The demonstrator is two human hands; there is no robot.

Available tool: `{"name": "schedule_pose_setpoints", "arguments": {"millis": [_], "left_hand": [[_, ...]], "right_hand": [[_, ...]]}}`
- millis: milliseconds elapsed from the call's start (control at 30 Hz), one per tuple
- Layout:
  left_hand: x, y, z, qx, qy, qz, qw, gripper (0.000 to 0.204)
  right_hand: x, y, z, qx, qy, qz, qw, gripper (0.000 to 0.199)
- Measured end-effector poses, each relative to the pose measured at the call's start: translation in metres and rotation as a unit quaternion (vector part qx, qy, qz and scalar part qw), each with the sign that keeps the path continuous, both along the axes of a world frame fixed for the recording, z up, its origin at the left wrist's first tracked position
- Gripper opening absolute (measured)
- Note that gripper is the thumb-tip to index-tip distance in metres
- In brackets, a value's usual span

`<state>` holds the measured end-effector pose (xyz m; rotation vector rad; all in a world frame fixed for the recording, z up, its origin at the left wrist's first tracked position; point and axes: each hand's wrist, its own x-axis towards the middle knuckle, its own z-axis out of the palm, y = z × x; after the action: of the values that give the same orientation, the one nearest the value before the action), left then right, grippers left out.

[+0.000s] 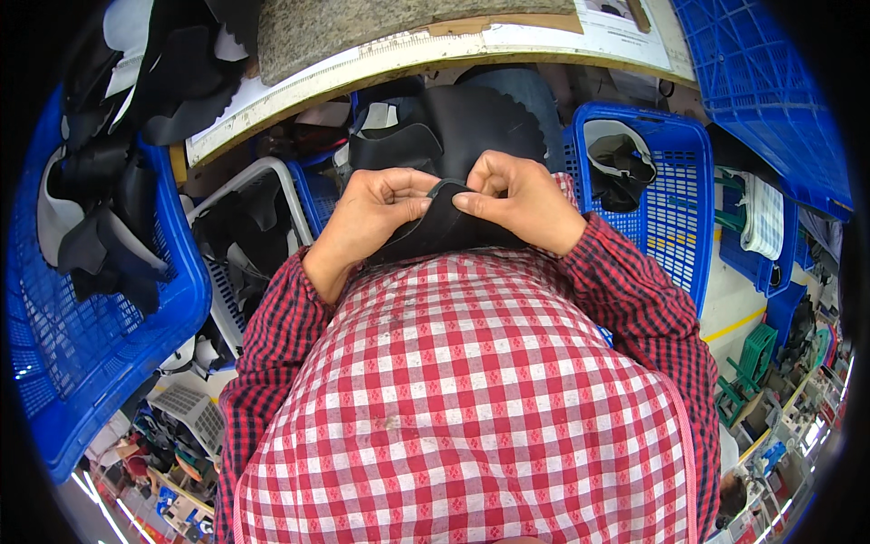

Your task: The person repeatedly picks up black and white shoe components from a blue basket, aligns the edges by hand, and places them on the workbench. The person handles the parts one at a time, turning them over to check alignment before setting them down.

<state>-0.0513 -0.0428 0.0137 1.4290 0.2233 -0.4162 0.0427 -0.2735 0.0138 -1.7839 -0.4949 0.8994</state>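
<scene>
Both my hands are in front of my checked apron, pinching the edge of a black sheet piece (430,220) that looks like leather or fabric. My left hand (370,213) grips it from the left, thumb and fingers pressed together near a folded upper edge. From the right, my right hand (521,199) holds the same edge, its thumb on the near face and the fingers bent behind. The piece's lower part hangs against the apron. Just beyond my hands lies a larger black piece (485,122) with a scalloped edge, over my lap.
A worktable (362,77) with a grey slab (381,36) crosses the top. At left stands a blue basket (172,317) heaped with black and grey pieces, beside a grey basket (294,195). Another blue basket (680,154) at right holds a dark piece (621,159). A blue crate (770,82) sits upper right.
</scene>
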Motion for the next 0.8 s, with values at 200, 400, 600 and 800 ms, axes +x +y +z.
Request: {"name": "schedule_pose_setpoints", "arguments": {"millis": [200,400,600,800], "left_hand": [[0.001,0.0,-0.002,0.001,0.01,0.012,1.0,0.024],[0.006,-0.001,-0.008,-0.01,0.02,0.014,1.0,0.011],[0.007,-0.008,-0.005,0.013,-0.006,0.046,0.999,0.004],[0.028,0.027,0.076,0.235,-0.183,0.024,0.954,0.006]], "right_hand": [[0.004,0.0,0.0,-0.011,0.009,0.011,1.0,0.025],[0.004,0.0,-0.008,0.003,0.057,-0.003,0.998,0.019],[0.048,-0.009,0.017,0.022,0.037,-0.141,0.989,0.04],[0.027,0.048,0.02,0.165,-0.358,0.061,0.917,0.031]]}}
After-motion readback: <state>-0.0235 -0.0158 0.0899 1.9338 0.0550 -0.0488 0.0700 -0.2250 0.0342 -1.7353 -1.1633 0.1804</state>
